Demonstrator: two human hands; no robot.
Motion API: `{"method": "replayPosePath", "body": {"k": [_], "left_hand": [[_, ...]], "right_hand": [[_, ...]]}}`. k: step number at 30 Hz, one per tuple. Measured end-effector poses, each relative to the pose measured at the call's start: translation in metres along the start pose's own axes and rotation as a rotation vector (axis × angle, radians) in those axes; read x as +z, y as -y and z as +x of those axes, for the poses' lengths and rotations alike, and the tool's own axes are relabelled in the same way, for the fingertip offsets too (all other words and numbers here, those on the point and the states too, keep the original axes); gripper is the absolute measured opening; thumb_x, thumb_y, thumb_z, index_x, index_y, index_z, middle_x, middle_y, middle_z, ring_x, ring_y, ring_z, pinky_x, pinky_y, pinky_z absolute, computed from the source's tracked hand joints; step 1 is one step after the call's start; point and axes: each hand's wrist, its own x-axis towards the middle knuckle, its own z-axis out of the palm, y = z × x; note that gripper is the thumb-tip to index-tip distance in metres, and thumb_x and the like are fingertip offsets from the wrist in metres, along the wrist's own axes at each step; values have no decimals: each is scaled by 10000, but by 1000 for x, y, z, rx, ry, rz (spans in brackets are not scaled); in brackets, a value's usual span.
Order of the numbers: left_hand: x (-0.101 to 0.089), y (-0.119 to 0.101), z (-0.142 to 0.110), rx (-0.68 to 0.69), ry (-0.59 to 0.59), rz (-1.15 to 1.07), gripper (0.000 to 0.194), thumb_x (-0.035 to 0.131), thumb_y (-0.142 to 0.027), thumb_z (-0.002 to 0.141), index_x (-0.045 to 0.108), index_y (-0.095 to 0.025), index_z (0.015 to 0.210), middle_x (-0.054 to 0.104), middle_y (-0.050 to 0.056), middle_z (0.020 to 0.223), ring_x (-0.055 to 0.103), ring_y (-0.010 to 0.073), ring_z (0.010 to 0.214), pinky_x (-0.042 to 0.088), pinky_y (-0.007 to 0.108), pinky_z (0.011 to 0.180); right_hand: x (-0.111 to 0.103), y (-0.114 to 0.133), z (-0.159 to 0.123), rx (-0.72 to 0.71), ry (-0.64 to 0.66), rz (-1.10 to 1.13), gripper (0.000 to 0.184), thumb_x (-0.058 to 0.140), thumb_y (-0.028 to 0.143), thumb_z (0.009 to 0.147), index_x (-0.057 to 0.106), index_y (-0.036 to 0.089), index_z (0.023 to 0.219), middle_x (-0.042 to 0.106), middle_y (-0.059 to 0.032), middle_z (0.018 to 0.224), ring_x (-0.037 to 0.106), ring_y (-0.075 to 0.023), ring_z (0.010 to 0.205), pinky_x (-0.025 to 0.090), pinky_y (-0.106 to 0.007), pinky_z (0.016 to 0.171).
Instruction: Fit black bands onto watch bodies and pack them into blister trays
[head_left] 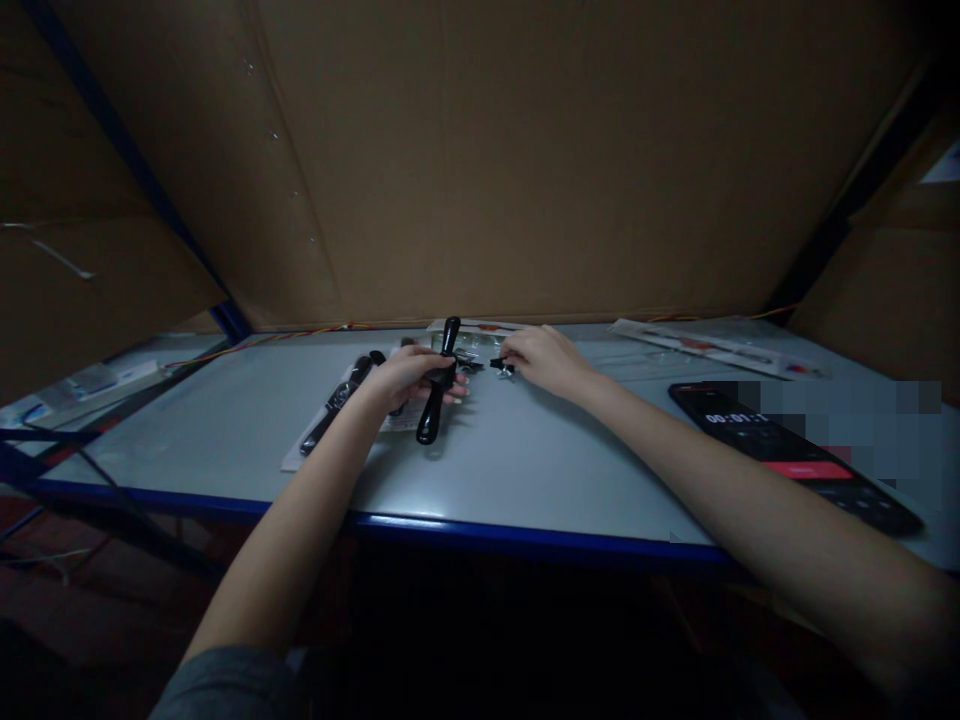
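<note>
My left hand (415,376) is closed round the middle of a long black glossy part (439,383) that stands tilted on the pale table top (525,470). My right hand (541,358) pinches a small black piece (501,366) just right of that part. A second long black part (341,397) lies on a clear plastic bag (300,455) to the left of my left hand. The light is dim and small details are hard to make out.
A black phone (795,455) with a running timer lies at the right. A flat packet (712,347) lies at the back right and another (480,326) behind my hands. Cardboard walls (525,160) enclose the table. Its blue front edge (525,535) runs across.
</note>
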Motion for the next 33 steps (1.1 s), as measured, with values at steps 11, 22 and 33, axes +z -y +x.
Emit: {"method": "replayPosePath", "body": {"k": [11, 22, 33], "left_hand": [[3, 1, 0, -9, -21, 33, 166, 520, -146, 809, 548, -79, 959, 680, 146, 826, 664, 204, 671, 546, 341, 612], [12, 3, 2, -146, 162, -305, 313, 368, -266, 876, 569, -64, 1004, 683, 163, 839, 664, 225, 800, 507, 385, 785], [15, 2, 1, -165, 134, -289, 308, 344, -89, 831, 525, -62, 1080, 686, 136, 836, 675, 189, 710, 501, 344, 759]], "right_hand": [[-8, 2, -3, -63, -71, -88, 350, 384, 68, 821, 602, 166, 1077, 614, -99, 977, 528, -213, 938, 334, -312, 762], [-11, 21, 12, 617, -102, 1294, 71, 606, 118, 699, 550, 162, 709, 578, -32, 661, 588, -148, 619, 495, -330, 661], [-22, 53, 1, 582, 131, 1558, 367, 682, 88, 597, 613, 144, 953, 616, -19, 637, 608, -145, 567, 529, -332, 643]]}}
